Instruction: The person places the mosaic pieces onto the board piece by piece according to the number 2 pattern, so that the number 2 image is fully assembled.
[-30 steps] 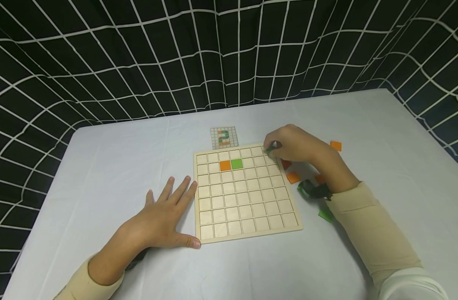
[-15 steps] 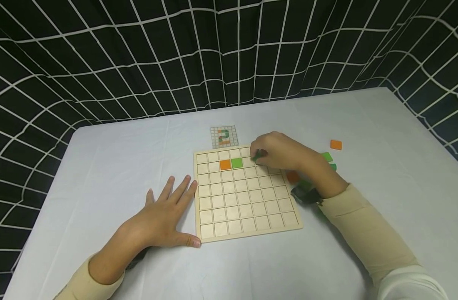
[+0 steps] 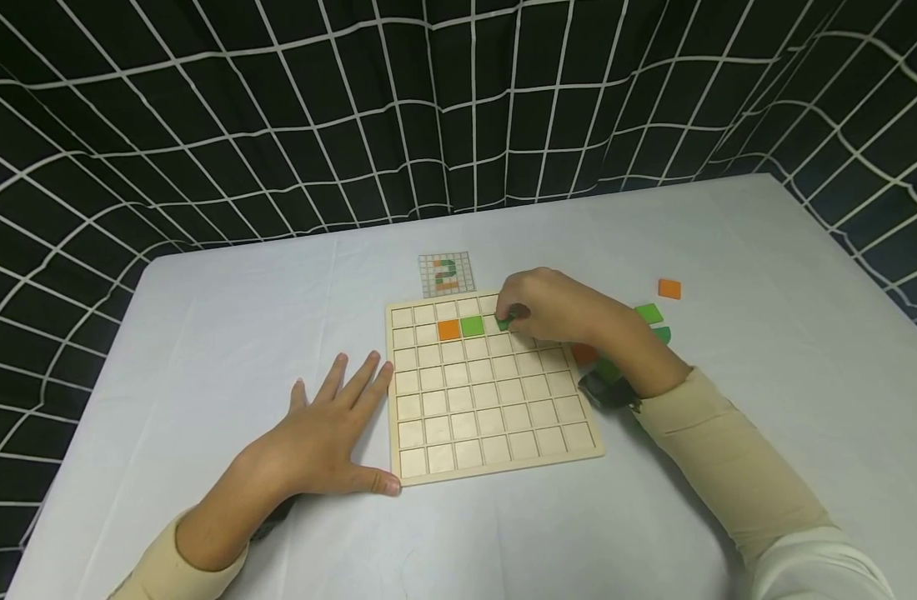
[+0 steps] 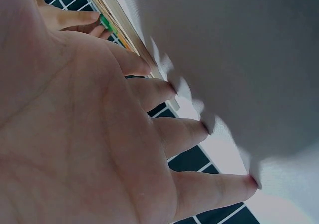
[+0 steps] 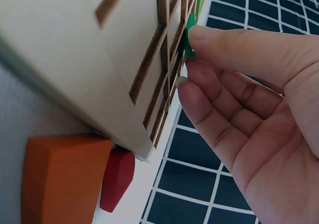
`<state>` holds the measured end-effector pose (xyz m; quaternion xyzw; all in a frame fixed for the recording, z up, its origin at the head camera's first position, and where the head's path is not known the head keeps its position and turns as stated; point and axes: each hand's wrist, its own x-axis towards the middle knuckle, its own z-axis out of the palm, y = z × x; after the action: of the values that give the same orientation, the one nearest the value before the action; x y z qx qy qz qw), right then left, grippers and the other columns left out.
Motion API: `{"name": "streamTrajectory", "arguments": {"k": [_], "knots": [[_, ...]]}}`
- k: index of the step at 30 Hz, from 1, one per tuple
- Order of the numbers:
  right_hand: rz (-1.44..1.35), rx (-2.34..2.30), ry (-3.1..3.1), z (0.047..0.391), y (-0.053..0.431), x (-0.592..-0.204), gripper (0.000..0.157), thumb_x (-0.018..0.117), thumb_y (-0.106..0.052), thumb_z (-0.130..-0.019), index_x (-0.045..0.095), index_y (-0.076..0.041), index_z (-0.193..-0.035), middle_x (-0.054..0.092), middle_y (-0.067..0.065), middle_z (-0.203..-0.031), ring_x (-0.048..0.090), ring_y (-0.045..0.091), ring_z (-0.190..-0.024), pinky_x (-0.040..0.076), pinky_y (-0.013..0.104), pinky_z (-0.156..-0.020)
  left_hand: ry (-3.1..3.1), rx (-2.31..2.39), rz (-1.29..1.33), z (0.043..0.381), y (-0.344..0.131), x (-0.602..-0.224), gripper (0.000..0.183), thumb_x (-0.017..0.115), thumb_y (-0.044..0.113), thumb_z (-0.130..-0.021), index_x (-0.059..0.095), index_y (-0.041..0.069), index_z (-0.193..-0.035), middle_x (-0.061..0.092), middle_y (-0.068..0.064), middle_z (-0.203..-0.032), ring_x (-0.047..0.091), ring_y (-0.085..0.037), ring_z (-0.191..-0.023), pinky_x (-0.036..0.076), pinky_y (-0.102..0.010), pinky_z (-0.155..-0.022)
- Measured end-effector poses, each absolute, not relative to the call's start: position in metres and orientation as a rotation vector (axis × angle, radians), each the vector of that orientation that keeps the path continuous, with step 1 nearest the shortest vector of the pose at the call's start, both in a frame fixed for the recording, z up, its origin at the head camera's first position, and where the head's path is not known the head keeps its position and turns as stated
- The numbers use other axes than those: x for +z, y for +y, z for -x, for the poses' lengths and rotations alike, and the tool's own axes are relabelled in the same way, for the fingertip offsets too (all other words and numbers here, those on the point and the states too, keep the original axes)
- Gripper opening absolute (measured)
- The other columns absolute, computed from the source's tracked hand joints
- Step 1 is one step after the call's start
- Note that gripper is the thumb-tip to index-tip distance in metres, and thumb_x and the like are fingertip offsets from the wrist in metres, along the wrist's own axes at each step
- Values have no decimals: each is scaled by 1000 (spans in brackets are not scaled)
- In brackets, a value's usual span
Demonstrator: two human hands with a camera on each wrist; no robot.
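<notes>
Dark green tile (image 3: 503,324) pinched in right hand (image 3: 552,304), board (image 3: 477,398) beneath it, left hand (image 3: 325,442) spread at board's edge

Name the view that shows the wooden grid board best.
The head view: most of the grid board shows, its far right part hidden by the right hand. The right wrist view shows it close but steeply slanted and cut off; the left wrist view shows just a narrow strip of edge past the left hand.
</notes>
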<state>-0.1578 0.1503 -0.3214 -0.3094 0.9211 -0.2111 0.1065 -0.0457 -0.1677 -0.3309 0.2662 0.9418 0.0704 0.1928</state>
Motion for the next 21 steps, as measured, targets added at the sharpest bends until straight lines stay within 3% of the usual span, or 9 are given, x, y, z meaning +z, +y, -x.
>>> {"name": "streamTrajectory", "arguments": {"k": [10, 21], "knots": [[955, -666, 2689, 156, 148, -320, 24, 73, 9, -82, 77, -5, -101, 73, 4, -103, 63, 19, -92, 51, 38, -90, 2642, 193, -746, 46, -168, -331, 132, 64, 85, -68, 8, 11, -162, 4, -13, -167, 2, -48, -149, 13, -85, -96], [1042, -654, 2751, 156, 145, -323, 14, 76, 5, -83, 77, -6, -92, 74, 2, -92, 67, 17, -87, 53, 36, -85, 2640, 194, -742, 46, -167, -330, 132, 65, 84, -68, 8, 11, -162, 4, -12, -167, 2, -48, -149, 12, -84, -97]]}}
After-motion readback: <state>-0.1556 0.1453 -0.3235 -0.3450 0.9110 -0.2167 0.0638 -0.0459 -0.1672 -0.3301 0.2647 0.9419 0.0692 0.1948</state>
